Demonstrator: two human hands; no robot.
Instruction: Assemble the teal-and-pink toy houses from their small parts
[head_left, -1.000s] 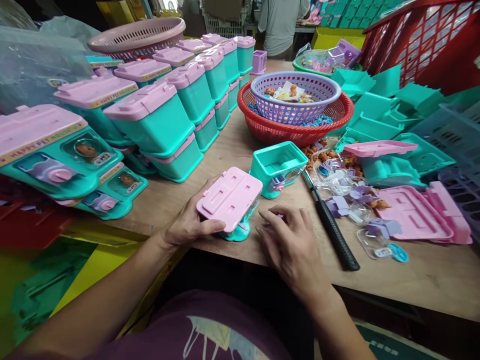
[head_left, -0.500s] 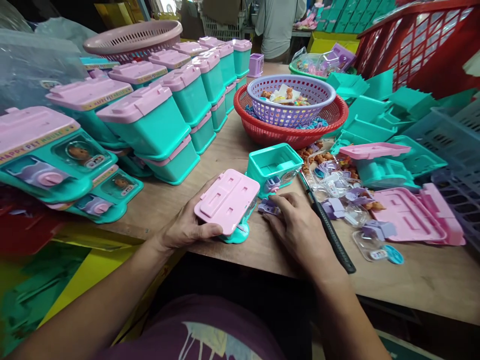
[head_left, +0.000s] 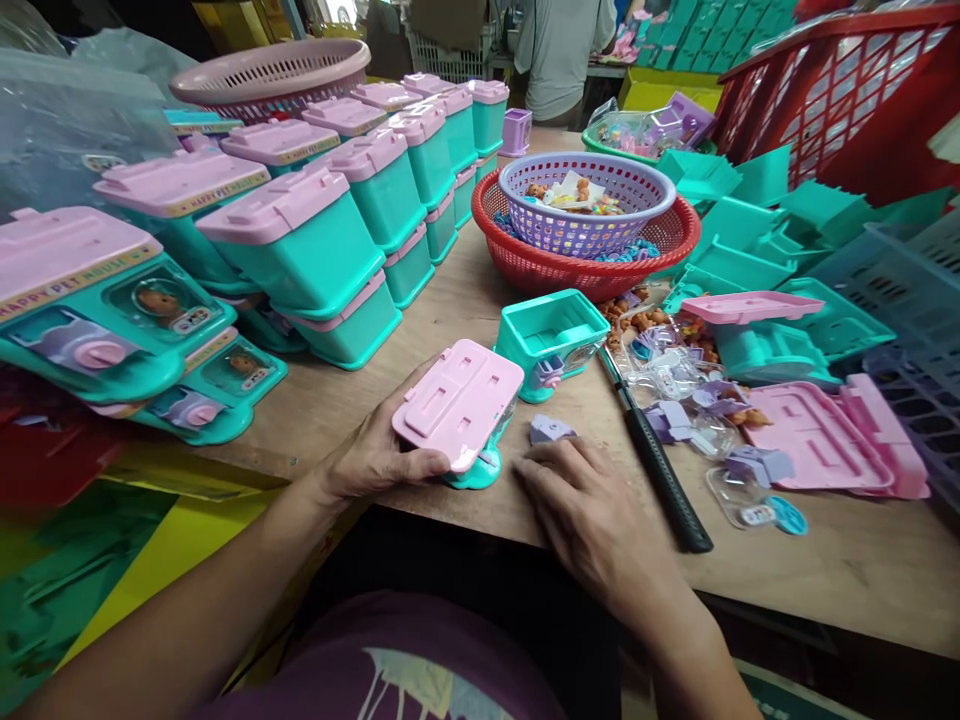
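Note:
My left hand (head_left: 375,455) grips a toy house (head_left: 459,408) with a pink lid and a teal base, tilted on the wooden table (head_left: 825,560) near its front edge. My right hand (head_left: 581,500) lies flat on the table just right of it, fingers together, holding nothing. A small purple part (head_left: 550,430) lies loose just beyond its fingertips. Behind that stands an open teal box (head_left: 551,340) without a lid.
Stacks of finished pink-and-teal houses (head_left: 300,240) fill the left. A black-handled hammer (head_left: 660,470) lies right of my hand, beside small purple and clear parts (head_left: 705,400) and pink lids (head_left: 825,435). A purple basket (head_left: 585,200) sits inside a red one. A person stands at the back.
My right hand reached forward to the purple part by the teal box, then drew back toward me, leaving the part lying on the table. My left hand kept its grip.

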